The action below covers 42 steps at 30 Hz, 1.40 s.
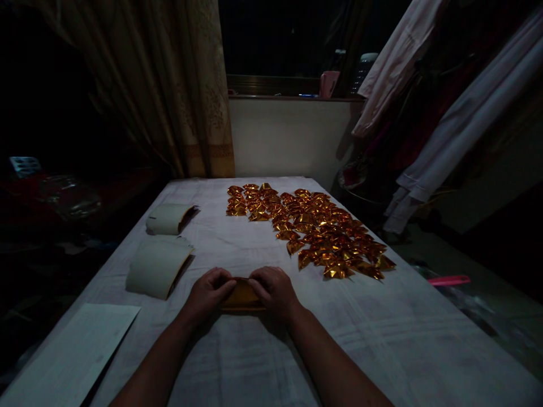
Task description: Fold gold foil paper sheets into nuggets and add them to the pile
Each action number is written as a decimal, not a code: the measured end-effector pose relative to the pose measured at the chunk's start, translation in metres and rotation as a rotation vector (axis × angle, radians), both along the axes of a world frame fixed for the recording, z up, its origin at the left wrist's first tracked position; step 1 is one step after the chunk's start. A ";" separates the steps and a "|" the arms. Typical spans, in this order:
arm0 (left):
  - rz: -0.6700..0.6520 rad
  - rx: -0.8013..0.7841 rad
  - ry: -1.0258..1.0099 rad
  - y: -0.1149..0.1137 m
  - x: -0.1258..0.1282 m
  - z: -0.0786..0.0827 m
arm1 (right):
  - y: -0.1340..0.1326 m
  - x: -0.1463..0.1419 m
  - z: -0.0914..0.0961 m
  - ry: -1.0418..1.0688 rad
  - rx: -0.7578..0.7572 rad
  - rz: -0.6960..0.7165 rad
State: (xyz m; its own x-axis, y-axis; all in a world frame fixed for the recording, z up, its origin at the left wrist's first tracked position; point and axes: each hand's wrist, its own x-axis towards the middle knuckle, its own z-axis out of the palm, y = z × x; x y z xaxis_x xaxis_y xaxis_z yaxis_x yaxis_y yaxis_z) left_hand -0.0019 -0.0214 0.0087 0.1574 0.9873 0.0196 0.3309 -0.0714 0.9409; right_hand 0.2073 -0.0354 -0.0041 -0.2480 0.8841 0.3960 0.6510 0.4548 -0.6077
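Sheet: shiny gold foil paper sheet (pixel 242 298), folded flat, between both hands.
Left hand (pixel 208 293): pinching its left edge.
Right hand (pixel 274 289): pinching its right edge.
Beyond right hand: folded gold foil pieces (pixel 314 229).

Gold foil sheet (pixel 242 297), folded flat, low on white-clothed table's near middle

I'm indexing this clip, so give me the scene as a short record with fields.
surface: white-clothed table
hands: left hand and right hand pinch opposite ends of a gold foil sheet low over the table
beyond, right: folded gold pieces spread in a patch
left: near curled paper stack, far curled paper stack, flat white sheet by the corner
background: curtain, pink cup on the sill
light: dim
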 end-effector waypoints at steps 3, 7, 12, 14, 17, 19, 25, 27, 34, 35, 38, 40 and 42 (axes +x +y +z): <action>0.009 -0.006 -0.022 0.000 0.001 0.001 | 0.000 0.004 0.003 0.101 -0.077 -0.027; 0.026 -0.008 -0.055 0.000 0.002 0.001 | 0.000 0.008 0.007 0.207 -0.252 -0.045; 0.061 0.005 -0.083 0.000 0.001 0.000 | 0.003 0.011 0.005 0.264 -0.330 -0.069; 0.074 0.011 -0.088 0.000 0.001 -0.001 | 0.004 0.012 0.003 0.282 -0.335 -0.068; 0.084 0.019 -0.091 0.000 0.000 -0.003 | 0.005 0.012 0.002 0.295 -0.338 -0.067; 0.082 0.025 -0.089 0.000 0.000 -0.004 | 0.005 0.012 0.002 0.298 -0.339 -0.068; 0.076 0.044 -0.063 0.000 0.000 0.002 | 0.005 0.013 0.002 0.310 -0.322 -0.071; 0.079 0.051 -0.052 -0.001 0.000 0.004 | 0.004 0.013 0.003 0.313 -0.313 -0.070; 0.072 0.067 -0.026 -0.002 0.001 0.005 | 0.003 0.012 0.006 0.356 -0.289 -0.042; 0.074 0.068 -0.026 -0.002 0.001 0.005 | 0.003 0.012 0.007 0.360 -0.281 -0.043; 0.074 0.063 -0.027 -0.002 0.000 0.004 | 0.003 0.013 0.007 0.351 -0.267 -0.058; 0.075 0.057 -0.030 -0.001 0.000 0.003 | 0.003 0.013 0.007 0.344 -0.264 -0.069; 0.082 0.053 -0.036 -0.001 0.000 0.003 | 0.003 0.013 0.006 0.338 -0.263 -0.076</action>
State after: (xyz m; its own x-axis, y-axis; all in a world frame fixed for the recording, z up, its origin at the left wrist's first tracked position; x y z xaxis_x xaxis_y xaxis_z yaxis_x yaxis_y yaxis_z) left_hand -0.0021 -0.0224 0.0114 0.0740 0.9943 0.0764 0.3041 -0.0955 0.9479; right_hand 0.2199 -0.0326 0.0022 -0.0739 0.9765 0.2022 0.4211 0.2144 -0.8813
